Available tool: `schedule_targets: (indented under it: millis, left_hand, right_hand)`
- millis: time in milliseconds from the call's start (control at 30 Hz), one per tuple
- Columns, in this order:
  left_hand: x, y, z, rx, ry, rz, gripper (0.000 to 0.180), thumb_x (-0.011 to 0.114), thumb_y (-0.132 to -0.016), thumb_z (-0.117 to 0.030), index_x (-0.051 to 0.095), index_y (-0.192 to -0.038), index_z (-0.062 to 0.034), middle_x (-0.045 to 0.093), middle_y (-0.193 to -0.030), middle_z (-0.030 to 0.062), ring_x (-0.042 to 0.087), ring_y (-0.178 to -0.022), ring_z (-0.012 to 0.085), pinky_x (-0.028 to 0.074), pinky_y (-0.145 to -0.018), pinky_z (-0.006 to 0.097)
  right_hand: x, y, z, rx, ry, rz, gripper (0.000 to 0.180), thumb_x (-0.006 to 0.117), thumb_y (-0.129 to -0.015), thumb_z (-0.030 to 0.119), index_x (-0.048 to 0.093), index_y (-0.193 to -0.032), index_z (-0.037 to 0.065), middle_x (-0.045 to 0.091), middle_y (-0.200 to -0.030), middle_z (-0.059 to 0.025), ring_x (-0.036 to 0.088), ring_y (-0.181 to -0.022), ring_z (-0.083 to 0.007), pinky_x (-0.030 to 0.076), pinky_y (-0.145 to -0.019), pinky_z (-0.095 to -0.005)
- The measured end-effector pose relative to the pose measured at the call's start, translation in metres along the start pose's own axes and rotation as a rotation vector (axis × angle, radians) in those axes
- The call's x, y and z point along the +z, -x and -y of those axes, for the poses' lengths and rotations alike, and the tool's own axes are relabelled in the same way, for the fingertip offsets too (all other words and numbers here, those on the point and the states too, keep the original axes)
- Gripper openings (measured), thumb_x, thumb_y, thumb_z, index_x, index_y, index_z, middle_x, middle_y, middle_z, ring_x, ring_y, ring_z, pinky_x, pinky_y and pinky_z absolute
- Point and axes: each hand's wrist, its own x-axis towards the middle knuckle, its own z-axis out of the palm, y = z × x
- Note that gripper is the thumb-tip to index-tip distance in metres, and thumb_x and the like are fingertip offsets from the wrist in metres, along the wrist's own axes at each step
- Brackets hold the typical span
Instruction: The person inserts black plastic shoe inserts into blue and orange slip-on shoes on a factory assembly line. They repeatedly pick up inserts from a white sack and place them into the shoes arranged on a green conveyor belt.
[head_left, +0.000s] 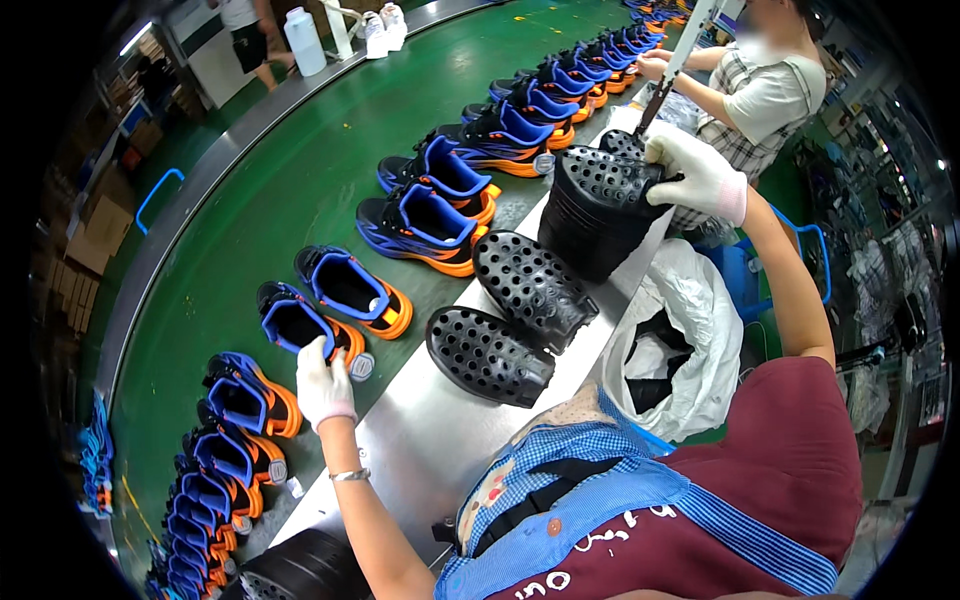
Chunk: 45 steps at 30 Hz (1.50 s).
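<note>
My left hand (pixel 324 388), in a white glove, reaches to the heel of a blue, black and orange sneaker (pixel 292 322), thumb and fingers apart. A matching sneaker (pixel 350 282) stands beside it. My right hand (pixel 700 172), also gloved, has fingers and thumb around the edge of a black perforated shoe insert (pixel 606 172) on top of a stack. A second insert top (pixel 622 143) shows behind it. Two more black perforated inserts, one (pixel 530 285) behind the other (pixel 485 352), lie side by side on the metal ledge (pixel 400 425) in front of me.
Rows of similar sneakers (pixel 510 130) line the green conveyor (pixel 250 200) on both sides. Below my right arm stands a white sack (pixel 690 330) with dark pieces inside. Another black stack (pixel 305 570) sits at the lower left. A co-worker (pixel 770 90) stands at the far right.
</note>
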Motion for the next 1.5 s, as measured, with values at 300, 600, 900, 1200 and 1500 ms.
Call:
schedule_targets:
  millis: [300,600,900,1200,1500]
  left_hand:
    - [0.0,0.008,-0.004,-0.049,0.022,0.011,0.034,0.064,-0.089,-0.017,0.059,-0.121,-0.0086,0.06,-0.123,0.012,0.063,-0.101,0.0325,0.051,-0.085,0.038]
    - [0.006,0.007,-0.003,-0.077,0.053,0.019,0.034,0.064,-0.089,-0.017,0.059,-0.122,-0.0087,0.06,-0.124,0.0123,0.062,-0.104,0.0327,0.05,-0.088,0.038]
    - [-0.046,0.004,-0.029,-0.02,-0.028,0.059,0.07,0.075,-0.079,-0.028,0.048,-0.14,-0.0059,0.05,-0.137,0.0197,0.051,-0.123,0.0352,0.043,-0.103,0.041]
    - [-0.077,0.017,-0.116,-0.192,1.86,0.155,0.075,0.057,-0.096,-0.046,0.023,-0.152,-0.0086,0.043,-0.144,0.0191,0.05,-0.127,0.0305,0.042,-0.108,0.044]
    - [-0.067,0.039,-0.045,-0.577,1.847,-0.308,0.039,0.059,-0.096,-0.042,0.056,-0.116,-0.0082,0.063,-0.106,0.0056,0.063,-0.096,0.0204,0.053,-0.087,0.037]
  right_hand:
    - [0.015,0.004,-0.003,-0.043,0.106,-0.006,0.057,0.077,-0.07,0.02,0.054,-0.118,0.001,0.058,-0.111,-0.0172,0.059,-0.108,-0.0298,0.046,-0.098,-0.0367]
    - [-0.003,0.013,-0.001,-0.032,0.072,-0.073,0.05,0.081,-0.067,0.023,0.055,-0.103,0.0,0.06,-0.095,-0.0145,0.059,-0.089,-0.026,0.049,-0.082,-0.0358]
    - [-0.02,-0.005,0.039,-0.075,-0.389,-0.106,0.049,0.078,-0.075,0.016,0.051,-0.112,0.0,0.056,-0.102,-0.0054,0.056,-0.095,-0.0132,0.048,-0.087,-0.0277]
    - [0.078,-0.067,0.236,-0.406,-0.362,0.428,0.052,0.079,-0.073,0.023,0.057,-0.115,0.0,0.063,-0.102,-0.0135,0.064,-0.092,-0.0235,0.052,-0.083,-0.0336]
    - [0.162,-0.088,0.309,-0.589,-0.025,0.649,0.049,0.059,-0.087,0.043,0.064,-0.09,-0.005,0.065,-0.076,-0.0243,0.065,-0.075,-0.0402,0.052,-0.073,-0.0455]
